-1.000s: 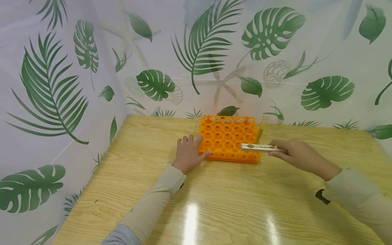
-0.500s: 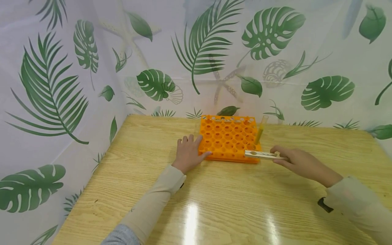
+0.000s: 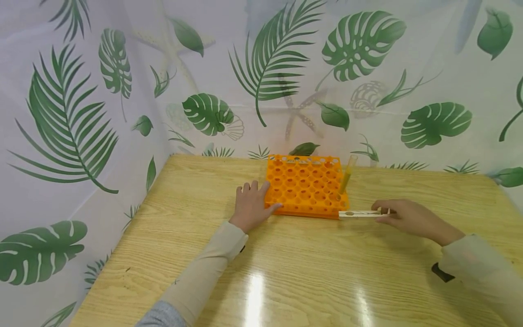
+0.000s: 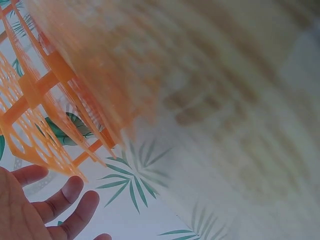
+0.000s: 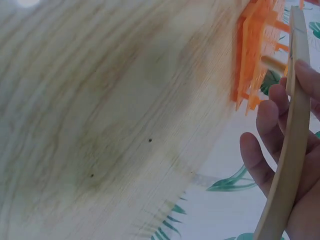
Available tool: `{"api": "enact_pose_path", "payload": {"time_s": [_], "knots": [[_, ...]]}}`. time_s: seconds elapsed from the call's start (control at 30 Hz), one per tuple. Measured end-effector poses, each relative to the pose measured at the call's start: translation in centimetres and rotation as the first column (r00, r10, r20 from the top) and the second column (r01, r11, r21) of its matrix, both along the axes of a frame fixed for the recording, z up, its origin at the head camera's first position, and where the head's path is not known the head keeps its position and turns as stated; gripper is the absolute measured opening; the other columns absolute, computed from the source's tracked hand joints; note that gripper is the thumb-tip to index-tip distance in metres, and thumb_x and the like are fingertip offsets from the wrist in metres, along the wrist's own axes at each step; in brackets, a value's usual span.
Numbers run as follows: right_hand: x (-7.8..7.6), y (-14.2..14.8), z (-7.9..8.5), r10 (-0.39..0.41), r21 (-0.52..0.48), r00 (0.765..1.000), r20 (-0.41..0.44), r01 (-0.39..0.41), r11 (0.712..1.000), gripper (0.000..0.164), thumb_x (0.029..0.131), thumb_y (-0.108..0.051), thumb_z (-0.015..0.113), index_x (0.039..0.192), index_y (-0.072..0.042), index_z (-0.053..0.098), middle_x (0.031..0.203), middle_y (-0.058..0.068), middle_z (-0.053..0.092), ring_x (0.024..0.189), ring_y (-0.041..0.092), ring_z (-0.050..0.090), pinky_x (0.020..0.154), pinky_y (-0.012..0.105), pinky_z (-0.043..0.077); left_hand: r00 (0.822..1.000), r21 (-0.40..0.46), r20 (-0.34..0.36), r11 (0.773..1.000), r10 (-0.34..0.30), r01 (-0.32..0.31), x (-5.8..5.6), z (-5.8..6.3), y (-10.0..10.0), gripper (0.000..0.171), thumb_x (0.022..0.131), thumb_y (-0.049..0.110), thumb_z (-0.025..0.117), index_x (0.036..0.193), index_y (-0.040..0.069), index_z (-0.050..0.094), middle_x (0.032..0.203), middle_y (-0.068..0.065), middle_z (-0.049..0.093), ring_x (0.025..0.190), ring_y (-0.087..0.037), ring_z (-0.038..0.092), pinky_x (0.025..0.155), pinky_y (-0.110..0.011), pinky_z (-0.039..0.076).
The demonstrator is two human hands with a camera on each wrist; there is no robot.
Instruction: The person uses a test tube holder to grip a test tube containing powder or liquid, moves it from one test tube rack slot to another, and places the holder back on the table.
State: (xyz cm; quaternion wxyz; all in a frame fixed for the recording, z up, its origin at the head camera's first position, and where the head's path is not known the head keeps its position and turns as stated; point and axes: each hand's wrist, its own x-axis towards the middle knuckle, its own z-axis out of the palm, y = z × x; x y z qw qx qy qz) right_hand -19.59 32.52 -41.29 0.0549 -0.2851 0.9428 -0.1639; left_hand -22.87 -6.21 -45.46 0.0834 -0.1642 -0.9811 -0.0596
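An orange test tube rack [image 3: 303, 208], rows of holes in its top, stands at the back of the table. My left hand [image 3: 251, 206] rests against its left side, thumb at the front edge and forefinger along the side. In the left wrist view the fingers [image 4: 65, 200] are loosely spread below the rack [image 4: 35, 92]. A glass test tube [image 3: 346, 179] with yellow contents leans in the rack's right end. My right hand [image 3: 414, 220] grips a wooden test tube holder [image 3: 357, 214], whose tip overlaps the rack's front right corner. No tube shows in the holder's tip.
The wood-grain table [image 3: 302, 272] reaches back to a white cloth backdrop [image 3: 245, 54] printed with green leaves, which also rises along the left side. The backdrop stands close behind the rack.
My right hand has moved down and to the right with the test tube holder, away from the test tube. The tube, the rack and my left hand have kept their places.
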Motion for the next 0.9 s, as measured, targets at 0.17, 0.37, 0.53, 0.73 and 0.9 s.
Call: {"api": "enact_pose_path", "payload": {"time_s": [0.17,0.37,0.53,0.73,0.9], "knots": [[-0.6,0.9,-0.5,0.028,-0.033,0.999,-0.026,-0.029,0.999,0.021,0.087,-0.020,0.067,0.105,-0.010,0.066,0.093,-0.002,0.068,0.079,0.009,0.062,0.067,0.029,0.051,1.000,0.005,0.000,1.000,-0.003,0.003,0.0,0.0,0.0,0.063,0.086,0.067,0.046,0.125,0.017,0.044,0.111,-0.012,0.053,0.098,-0.033,0.051,0.091,-0.050,0.041],[-1.1,1.7,-0.9,0.014,-0.027,0.999,-0.040,-0.015,1.000,0.021,0.084,-0.016,0.069,0.104,-0.008,0.067,0.096,0.000,0.069,0.080,0.009,0.062,0.066,0.028,0.051,1.000,0.001,-0.010,1.000,-0.006,0.006,0.0,0.0,0.0,0.063,0.086,0.067,0.046,0.125,0.017,0.044,0.110,-0.012,0.053,0.097,-0.033,0.052,0.090,-0.049,0.041],[-1.3,2.3,-1.0,0.012,-0.026,0.999,-0.036,-0.013,1.000,0.022,0.084,-0.017,0.069,0.105,-0.008,0.066,0.094,-0.001,0.068,0.078,0.005,0.059,0.064,0.027,0.048,1.000,0.008,-0.009,1.000,-0.007,0.007,0.1,0.1,-0.1,0.062,0.086,0.066,0.047,0.125,0.017,0.045,0.110,-0.013,0.054,0.096,-0.033,0.051,0.089,-0.049,0.041],[-1.4,2.8,-1.3,0.015,-0.020,0.999,-0.044,-0.016,1.000,0.022,0.084,-0.016,0.069,0.104,-0.007,0.066,0.097,0.002,0.069,0.080,0.011,0.061,0.065,0.027,0.049,1.000,0.028,0.007,1.000,-0.010,0.010,0.3,0.3,0.0,0.062,0.087,0.064,0.048,0.127,0.016,0.045,0.111,-0.013,0.054,0.095,-0.033,0.050,0.089,-0.050,0.041],[-1.5,3.1,-1.4,0.001,-0.006,0.999,-0.041,-0.001,1.000,0.022,0.084,-0.016,0.069,0.104,-0.007,0.066,0.097,0.003,0.069,0.080,0.013,0.062,0.066,0.028,0.050,1.000,0.025,0.013,1.000,-0.008,0.008,0.3,0.5,0.0,0.062,0.087,0.064,0.048,0.126,0.016,0.044,0.113,-0.014,0.053,0.097,-0.034,0.051,0.091,-0.050,0.040]]}}
